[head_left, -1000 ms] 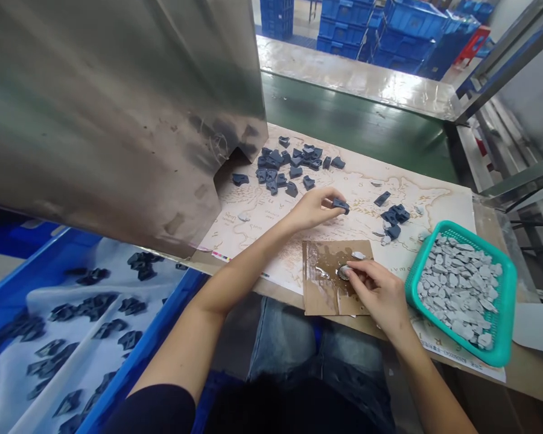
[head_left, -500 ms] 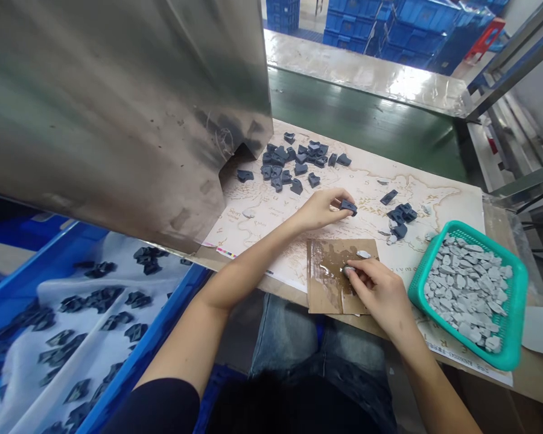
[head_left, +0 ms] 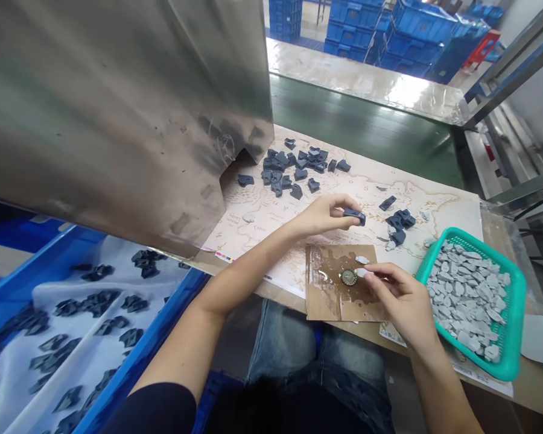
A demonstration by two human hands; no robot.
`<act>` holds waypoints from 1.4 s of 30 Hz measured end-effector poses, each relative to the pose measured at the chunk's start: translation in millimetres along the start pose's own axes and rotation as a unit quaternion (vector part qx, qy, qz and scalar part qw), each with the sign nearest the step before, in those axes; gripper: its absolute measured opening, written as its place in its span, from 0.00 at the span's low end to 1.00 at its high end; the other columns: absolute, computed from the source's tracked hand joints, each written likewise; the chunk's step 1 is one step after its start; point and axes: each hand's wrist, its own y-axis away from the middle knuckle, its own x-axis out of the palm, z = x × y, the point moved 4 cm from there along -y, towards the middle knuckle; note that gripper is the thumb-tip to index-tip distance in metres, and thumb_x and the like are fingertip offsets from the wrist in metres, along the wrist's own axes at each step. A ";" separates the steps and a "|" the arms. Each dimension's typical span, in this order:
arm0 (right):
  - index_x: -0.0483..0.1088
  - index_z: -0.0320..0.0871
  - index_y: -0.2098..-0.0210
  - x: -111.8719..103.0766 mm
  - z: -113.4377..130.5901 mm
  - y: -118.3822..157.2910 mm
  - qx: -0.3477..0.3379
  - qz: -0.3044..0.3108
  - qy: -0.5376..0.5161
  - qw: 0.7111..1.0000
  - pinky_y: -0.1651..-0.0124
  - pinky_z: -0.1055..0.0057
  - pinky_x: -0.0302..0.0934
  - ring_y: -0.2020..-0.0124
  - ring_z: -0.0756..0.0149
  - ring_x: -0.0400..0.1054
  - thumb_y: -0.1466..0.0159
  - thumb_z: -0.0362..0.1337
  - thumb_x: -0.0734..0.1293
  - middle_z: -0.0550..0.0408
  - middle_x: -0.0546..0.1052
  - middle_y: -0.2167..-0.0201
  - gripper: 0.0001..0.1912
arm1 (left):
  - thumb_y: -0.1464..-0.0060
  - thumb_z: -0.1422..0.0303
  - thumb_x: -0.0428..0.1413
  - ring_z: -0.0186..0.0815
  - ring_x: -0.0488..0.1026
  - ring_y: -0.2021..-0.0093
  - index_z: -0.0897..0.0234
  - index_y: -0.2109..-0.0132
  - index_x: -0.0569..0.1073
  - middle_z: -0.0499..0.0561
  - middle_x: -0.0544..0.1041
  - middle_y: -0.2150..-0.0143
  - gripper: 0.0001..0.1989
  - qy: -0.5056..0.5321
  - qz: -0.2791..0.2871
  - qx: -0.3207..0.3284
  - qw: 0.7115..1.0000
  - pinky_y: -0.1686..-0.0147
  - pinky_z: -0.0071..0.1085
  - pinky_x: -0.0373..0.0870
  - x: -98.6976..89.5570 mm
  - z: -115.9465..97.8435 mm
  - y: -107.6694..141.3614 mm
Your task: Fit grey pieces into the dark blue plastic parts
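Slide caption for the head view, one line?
Left hand holds a dark grey moulded part; right hand pinches a pale grey piece beside a round metal disc on wet cardboard.

Pale sliver (head_left: pixel 361 273) at the fingertips of the right hand (head_left: pixel 402 298): mostly hidden. Dark block (head_left: pixel 353 217) in the left hand (head_left: pixel 326 216): partly covered. Round disc (head_left: pixel 348 277) just left of the right hand: markings too small to tell. Map lettering (head_left: pixel 235 218) left of the left hand: too small to read.

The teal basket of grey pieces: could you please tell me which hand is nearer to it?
Right: the right hand is close beside the teal basket; the left hand is farther away, past the wet cardboard, holding a dark piece.
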 end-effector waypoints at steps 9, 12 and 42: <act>0.77 0.45 0.64 -27.8 19.4 -0.7 -0.039 -0.146 -0.078 0.985 0.74 0.74 0.67 0.76 0.68 0.69 0.42 0.38 0.72 0.57 0.73 0.78 0.07 | 0.58 0.62 0.68 0.31 0.74 0.64 0.68 0.62 0.75 0.54 0.76 0.60 0.18 0.098 0.093 0.030 0.990 0.66 0.25 0.75 29.5 -12.4 12.8; 0.76 0.45 0.64 -29.0 26.4 0.8 -0.059 -0.159 -0.052 0.984 0.70 0.72 0.69 0.72 0.65 0.71 0.41 0.37 0.71 0.56 0.74 0.75 0.06 | 0.58 0.58 0.68 0.32 0.74 0.62 0.68 0.62 0.75 0.54 0.76 0.60 0.20 0.120 0.110 0.029 0.986 0.66 0.26 0.76 34.3 -13.1 15.8; 0.73 0.45 0.60 -15.7 54.7 -0.1 -0.288 -0.116 0.250 0.917 0.57 0.64 0.71 0.61 0.61 0.74 0.35 0.27 0.65 0.51 0.78 0.64 0.08 | 0.60 0.58 0.69 0.34 0.77 0.62 0.67 0.64 0.78 0.54 0.79 0.63 0.19 0.054 0.116 0.079 0.989 0.58 0.30 0.74 33.0 -16.9 17.8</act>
